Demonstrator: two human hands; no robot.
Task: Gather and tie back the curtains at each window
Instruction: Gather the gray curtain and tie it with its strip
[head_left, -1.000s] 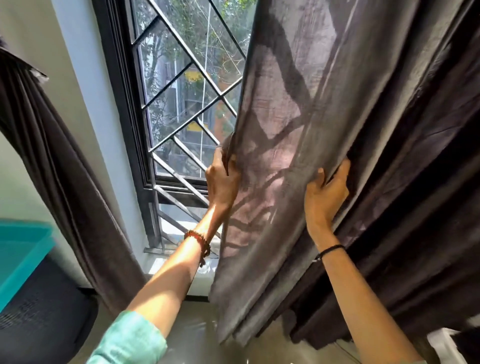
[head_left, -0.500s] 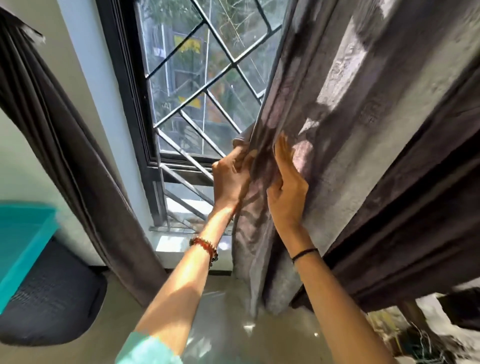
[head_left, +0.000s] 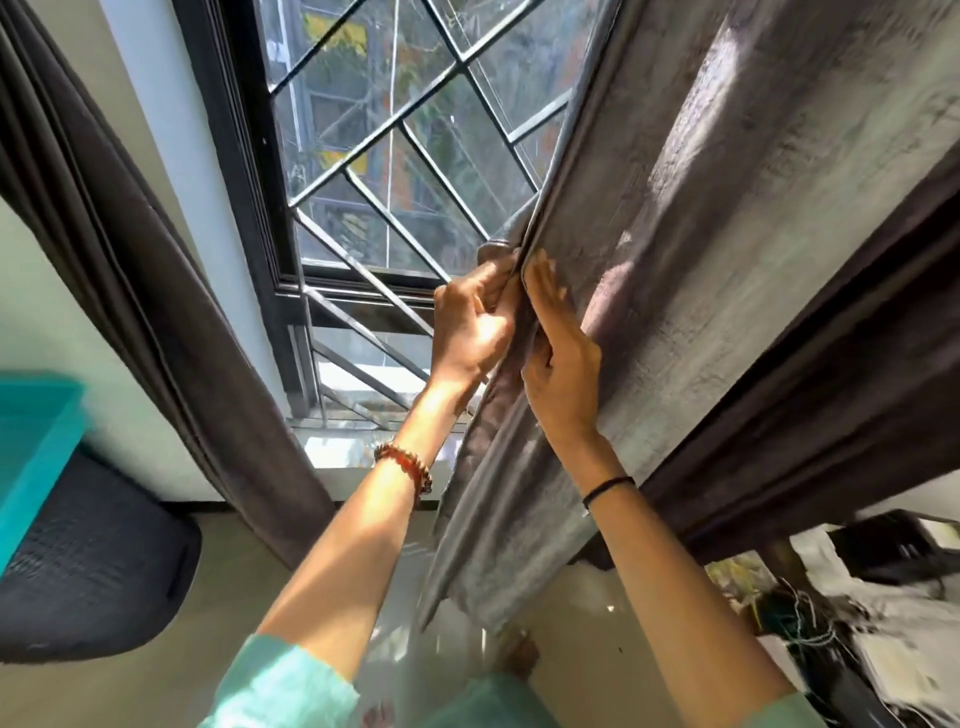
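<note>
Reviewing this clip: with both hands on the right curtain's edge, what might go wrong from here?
1. Only the left hand pinches the curtain edge; the right hand lies flat, so gathered folds may slip loose.
2. Most fabric hangs ungathered to the right, so the bundle may be uneven.
3. No tieback is visible.

Place: lived-in home room | Evidence: dark curtain (head_left: 130, 291) and barred window (head_left: 395, 171) upper frame; black chair (head_left: 88, 566) lower left

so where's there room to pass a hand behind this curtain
Open gap between the left curtain and the right curtain, in front of the window grille. Crowded at the right curtain's edge, where the left hand grips and the right hand presses.
</note>
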